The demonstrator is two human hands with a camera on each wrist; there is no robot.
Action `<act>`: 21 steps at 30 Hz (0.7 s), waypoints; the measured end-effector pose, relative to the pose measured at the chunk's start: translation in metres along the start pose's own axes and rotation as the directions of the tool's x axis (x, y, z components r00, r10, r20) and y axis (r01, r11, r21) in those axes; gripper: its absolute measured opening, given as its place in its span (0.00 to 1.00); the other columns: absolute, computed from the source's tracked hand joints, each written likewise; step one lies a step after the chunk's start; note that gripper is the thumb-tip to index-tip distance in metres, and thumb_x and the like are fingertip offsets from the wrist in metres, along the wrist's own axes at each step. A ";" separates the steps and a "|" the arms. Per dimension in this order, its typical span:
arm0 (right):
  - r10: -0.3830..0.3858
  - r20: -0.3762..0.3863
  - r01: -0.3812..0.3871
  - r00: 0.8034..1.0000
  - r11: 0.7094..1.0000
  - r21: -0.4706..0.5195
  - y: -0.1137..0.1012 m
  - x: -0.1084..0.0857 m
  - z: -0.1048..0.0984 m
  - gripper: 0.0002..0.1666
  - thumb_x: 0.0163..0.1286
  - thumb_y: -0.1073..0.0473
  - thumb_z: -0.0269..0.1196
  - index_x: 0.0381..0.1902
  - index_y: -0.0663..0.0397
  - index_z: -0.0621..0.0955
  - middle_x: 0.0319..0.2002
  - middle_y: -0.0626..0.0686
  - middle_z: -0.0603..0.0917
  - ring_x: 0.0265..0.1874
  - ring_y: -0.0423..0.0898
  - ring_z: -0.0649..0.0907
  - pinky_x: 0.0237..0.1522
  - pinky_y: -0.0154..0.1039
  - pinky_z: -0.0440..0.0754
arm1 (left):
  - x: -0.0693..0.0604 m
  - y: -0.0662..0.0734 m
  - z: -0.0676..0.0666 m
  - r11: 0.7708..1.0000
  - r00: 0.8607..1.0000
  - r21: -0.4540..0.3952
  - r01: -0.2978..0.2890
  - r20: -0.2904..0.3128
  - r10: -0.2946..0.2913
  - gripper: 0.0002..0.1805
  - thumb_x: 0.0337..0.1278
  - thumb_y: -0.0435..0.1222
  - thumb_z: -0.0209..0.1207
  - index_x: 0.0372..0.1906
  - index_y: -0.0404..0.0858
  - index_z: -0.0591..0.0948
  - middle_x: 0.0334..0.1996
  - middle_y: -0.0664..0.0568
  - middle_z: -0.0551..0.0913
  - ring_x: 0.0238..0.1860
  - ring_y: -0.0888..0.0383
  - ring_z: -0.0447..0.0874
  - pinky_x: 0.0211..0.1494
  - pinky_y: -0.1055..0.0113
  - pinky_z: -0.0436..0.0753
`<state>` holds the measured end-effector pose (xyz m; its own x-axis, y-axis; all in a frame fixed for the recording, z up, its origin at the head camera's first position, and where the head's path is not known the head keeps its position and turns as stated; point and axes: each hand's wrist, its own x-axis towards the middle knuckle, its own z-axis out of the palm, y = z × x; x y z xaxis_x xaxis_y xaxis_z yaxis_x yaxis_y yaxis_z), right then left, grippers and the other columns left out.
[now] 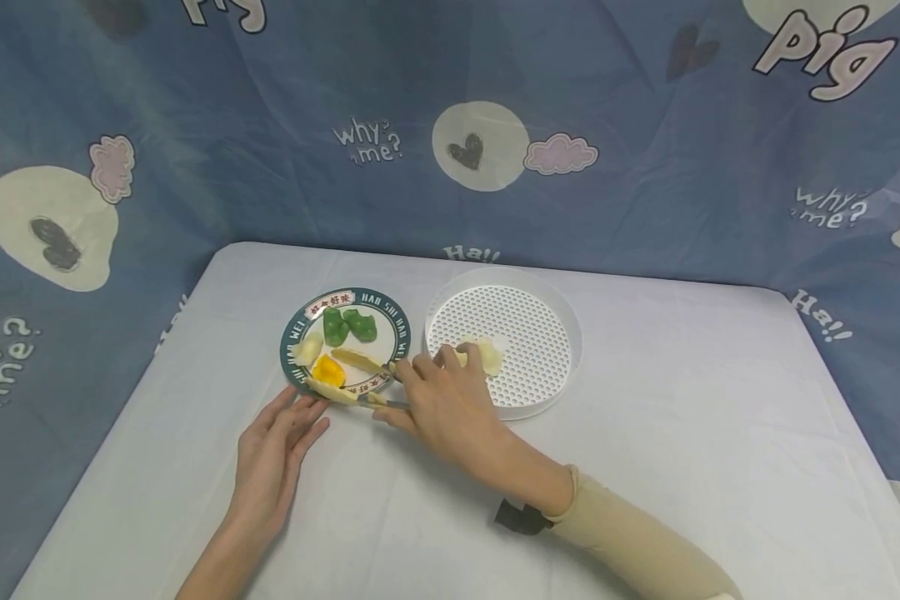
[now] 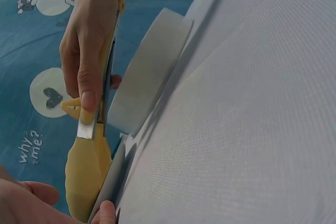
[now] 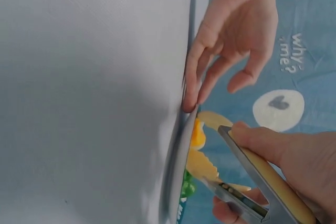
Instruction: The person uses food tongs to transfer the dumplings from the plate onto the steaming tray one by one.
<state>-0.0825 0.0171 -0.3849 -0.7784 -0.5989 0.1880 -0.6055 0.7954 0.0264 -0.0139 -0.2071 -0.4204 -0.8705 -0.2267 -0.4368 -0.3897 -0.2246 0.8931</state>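
My right hand (image 1: pixel 457 408) grips yellow-and-metal tongs (image 1: pixel 356 361), whose spread tips are over the green-rimmed plate (image 1: pixel 401 333). Between those tips lies a bright yellow piece (image 1: pixel 328 372); a pale piece (image 1: pixel 308 349) is beside it and green pieces (image 1: pixel 361 326) lie farther back. The left hand (image 1: pixel 266 458) has its fingertips at the plate's near edge, fingers extended. In the left wrist view the right hand (image 2: pixel 89 40) holds the tongs (image 2: pixel 88 174) from above. The right wrist view shows the yellow piece (image 3: pixel 198 134) near the tongs' parted tips.
A round white perforated tray (image 1: pixel 525 333) stands right of the plate, with a pale yellow thing (image 1: pixel 489 357) in it, partly behind the right hand. Both stand on a white-covered table (image 1: pixel 682 433). A blue patterned cloth (image 1: pixel 615 208) hangs behind and at the sides.
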 end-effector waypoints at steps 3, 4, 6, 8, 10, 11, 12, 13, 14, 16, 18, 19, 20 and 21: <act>-0.001 -0.012 0.001 1.000 1.000 0.003 -0.001 -0.002 0.001 0.33 0.74 0.21 0.56 0.51 0.41 0.82 0.39 0.43 0.89 0.41 0.49 0.84 0.60 0.54 0.84 | 0.001 0.000 0.000 1.000 1.000 0.006 0.005 -0.004 -0.005 0.38 0.85 0.35 0.42 0.89 0.42 0.42 0.87 0.42 0.54 0.85 0.53 0.65 0.74 0.79 0.83; 0.000 -0.017 0.000 1.000 1.000 0.005 -0.002 -0.002 0.001 0.32 0.74 0.21 0.57 0.50 0.40 0.82 0.39 0.43 0.90 0.41 0.49 0.84 0.59 0.55 0.85 | 0.001 0.000 0.000 1.000 1.000 0.005 0.006 -0.003 -0.006 0.38 0.85 0.35 0.42 0.89 0.42 0.42 0.87 0.42 0.54 0.85 0.53 0.65 0.74 0.79 0.83; 0.004 -0.022 -0.003 1.000 1.000 0.014 -0.003 -0.004 0.002 0.31 0.74 0.22 0.57 0.50 0.40 0.82 0.39 0.42 0.89 0.41 0.49 0.84 0.59 0.56 0.84 | 0.002 0.000 -0.001 1.000 1.000 0.006 0.007 0.000 -0.007 0.38 0.85 0.35 0.41 0.90 0.42 0.42 0.87 0.42 0.54 0.85 0.53 0.64 0.75 0.79 0.83; 0.006 -0.024 -0.006 1.000 1.000 0.020 -0.004 -0.004 0.002 0.31 0.74 0.22 0.58 0.49 0.40 0.82 0.38 0.42 0.89 0.41 0.49 0.84 0.58 0.57 0.84 | 0.001 0.000 -0.002 1.000 1.000 0.006 0.007 0.005 -0.007 0.38 0.85 0.35 0.41 0.89 0.42 0.41 0.87 0.41 0.53 0.85 0.53 0.64 0.75 0.79 0.83; 0.012 -0.021 -0.011 1.000 1.000 0.027 -0.004 -0.005 0.003 0.30 0.74 0.23 0.58 0.49 0.40 0.82 0.38 0.42 0.89 0.41 0.50 0.84 0.59 0.60 0.84 | 0.001 -0.001 -0.002 1.000 1.000 0.005 0.007 0.011 -0.007 0.38 0.85 0.35 0.40 0.89 0.41 0.41 0.87 0.41 0.53 0.85 0.52 0.64 0.75 0.79 0.83; 0.014 -0.019 -0.013 1.000 0.999 0.032 -0.004 -0.005 0.003 0.30 0.74 0.23 0.58 0.49 0.40 0.82 0.39 0.42 0.89 0.41 0.50 0.84 0.59 0.61 0.84 | 0.001 -0.001 -0.002 1.000 1.000 0.004 0.008 0.014 -0.008 0.38 0.85 0.35 0.40 0.89 0.41 0.41 0.87 0.41 0.53 0.85 0.53 0.64 0.75 0.79 0.83; 0.016 -0.017 -0.016 1.000 0.999 0.036 -0.004 -0.005 0.003 0.30 0.74 0.23 0.58 0.49 0.40 0.82 0.39 0.42 0.90 0.41 0.50 0.84 0.59 0.62 0.85 | 0.001 -0.001 -0.002 1.000 1.000 0.004 0.009 0.014 -0.009 0.38 0.85 0.35 0.40 0.89 0.41 0.40 0.87 0.41 0.53 0.85 0.53 0.64 0.75 0.79 0.83; 0.019 -0.013 -0.018 1.000 0.999 0.041 -0.004 -0.004 0.003 0.30 0.74 0.23 0.59 0.49 0.40 0.83 0.40 0.42 0.90 0.42 0.50 0.84 0.59 0.64 0.85 | 0.001 -0.001 -0.002 1.000 1.000 0.007 0.009 0.014 -0.010 0.38 0.85 0.35 0.40 0.89 0.41 0.41 0.87 0.41 0.53 0.85 0.53 0.64 0.75 0.79 0.83; 0.022 -0.009 -0.022 1.000 0.999 0.047 -0.004 -0.004 0.003 0.30 0.74 0.23 0.59 0.50 0.40 0.83 0.40 0.43 0.90 0.42 0.50 0.84 0.59 0.65 0.84 | 0.001 -0.001 -0.002 1.000 1.000 0.006 0.009 0.014 -0.009 0.38 0.85 0.35 0.40 0.89 0.41 0.41 0.87 0.41 0.53 0.85 0.53 0.64 0.75 0.79 0.83; 0.027 -0.001 -0.027 1.000 0.998 0.059 -0.004 -0.004 0.003 0.30 0.74 0.24 0.59 0.50 0.40 0.83 0.41 0.43 0.90 0.43 0.51 0.84 0.59 0.68 0.84 | 0.001 0.000 -0.002 1.000 1.000 0.006 0.008 0.014 -0.008 0.38 0.85 0.35 0.40 0.90 0.41 0.41 0.87 0.42 0.53 0.85 0.53 0.64 0.74 0.79 0.83; 0.029 0.005 -0.029 1.000 0.997 0.067 -0.004 -0.004 0.003 0.29 0.74 0.24 0.59 0.49 0.40 0.83 0.42 0.44 0.91 0.43 0.51 0.84 0.58 0.69 0.84 | 0.001 0.000 -0.002 1.000 1.000 0.006 0.007 0.013 -0.007 0.38 0.85 0.35 0.41 0.89 0.41 0.40 0.87 0.42 0.53 0.85 0.53 0.64 0.74 0.79 0.83; 0.030 0.007 -0.030 1.000 0.997 0.071 -0.004 -0.004 0.003 0.29 0.74 0.24 0.60 0.49 0.41 0.83 0.42 0.44 0.91 0.43 0.52 0.84 0.58 0.69 0.84 | 0.001 0.000 -0.002 1.000 1.000 0.006 0.005 0.013 -0.005 0.38 0.85 0.35 0.41 0.89 0.41 0.40 0.87 0.42 0.54 0.85 0.53 0.64 0.74 0.79 0.83; 0.031 0.010 -0.032 0.999 0.997 0.073 -0.004 -0.004 0.003 0.29 0.74 0.24 0.60 0.50 0.41 0.83 0.43 0.44 0.91 0.43 0.52 0.84 0.58 0.69 0.84 | 0.001 0.000 -0.002 1.000 1.000 0.003 0.004 0.014 -0.004 0.39 0.85 0.35 0.41 0.89 0.41 0.41 0.87 0.42 0.54 0.85 0.53 0.64 0.74 0.79 0.83; 0.033 0.012 -0.034 0.999 0.997 0.074 -0.003 -0.004 0.003 0.29 0.74 0.25 0.60 0.50 0.41 0.83 0.43 0.44 0.91 0.43 0.52 0.84 0.58 0.70 0.84 | 0.000 0.000 -0.002 1.000 1.000 0.003 0.003 0.014 -0.003 0.39 0.85 0.35 0.41 0.89 0.41 0.41 0.87 0.42 0.54 0.85 0.52 0.64 0.74 0.79 0.84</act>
<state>-0.0779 0.0163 -0.3882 -0.7998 -0.5737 0.1766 -0.5897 0.8059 -0.0529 -0.0137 -0.2092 -0.4207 -0.8736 -0.2123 -0.4379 -0.3932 -0.2223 0.8922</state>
